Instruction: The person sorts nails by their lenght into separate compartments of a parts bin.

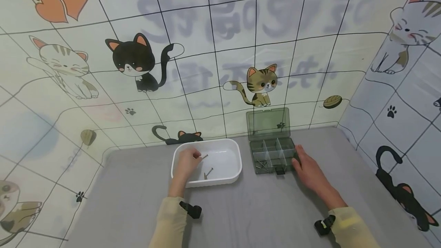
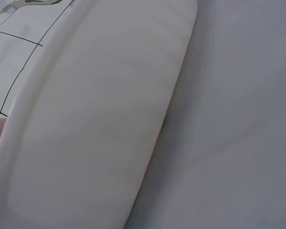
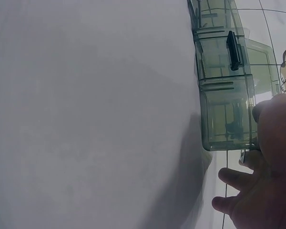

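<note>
In the head view my left hand (image 1: 187,162) reaches over the left side of a white tray (image 1: 224,182), thumb and fingertips pinching a small brass-coloured screw (image 1: 204,156). Two similar screws (image 1: 209,171) lie on the tray floor near its front wall. The left wrist view shows mostly the outer wall of the tray (image 2: 95,114); the fingertips are hidden there. My right hand (image 1: 311,171) rests against the right side of a green see-through compartment box (image 1: 253,152). Its thumb touches the box's rim, while the other fingers (image 3: 236,179) extend loosely along the side.
The box's hinged lid (image 1: 268,123) stands raised at the back, before a cat-printed sheet (image 1: 206,87). Several thin metal pieces (image 1: 262,165) lie in the front left compartment. A black latch (image 1: 280,170) sits at the front. Grey cloth (image 1: 241,209) covers the table.
</note>
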Tool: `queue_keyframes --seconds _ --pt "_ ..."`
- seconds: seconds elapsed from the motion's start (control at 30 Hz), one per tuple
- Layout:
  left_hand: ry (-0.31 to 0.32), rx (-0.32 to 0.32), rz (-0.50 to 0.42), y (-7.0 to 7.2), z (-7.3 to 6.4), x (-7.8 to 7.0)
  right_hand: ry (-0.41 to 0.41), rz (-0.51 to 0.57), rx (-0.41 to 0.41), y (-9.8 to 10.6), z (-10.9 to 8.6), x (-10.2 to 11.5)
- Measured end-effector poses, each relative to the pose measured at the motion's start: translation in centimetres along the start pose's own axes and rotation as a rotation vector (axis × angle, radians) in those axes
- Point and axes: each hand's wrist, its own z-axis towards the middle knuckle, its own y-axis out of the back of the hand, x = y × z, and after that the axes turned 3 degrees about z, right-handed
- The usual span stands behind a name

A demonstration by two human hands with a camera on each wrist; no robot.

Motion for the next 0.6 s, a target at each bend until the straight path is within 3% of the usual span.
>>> queue_keyframes --seconds 0.37,0.6 --pt "0.005 0.05 0.023 -1.2 0.7 0.2 -0.029 -0.002 0.016 0.3 0.0 0.1" --pt "0.016 0.062 0.019 -0.9 1.0 -0.1 -0.011 0.01 -0.002 -0.1 -0.1 -0.1"
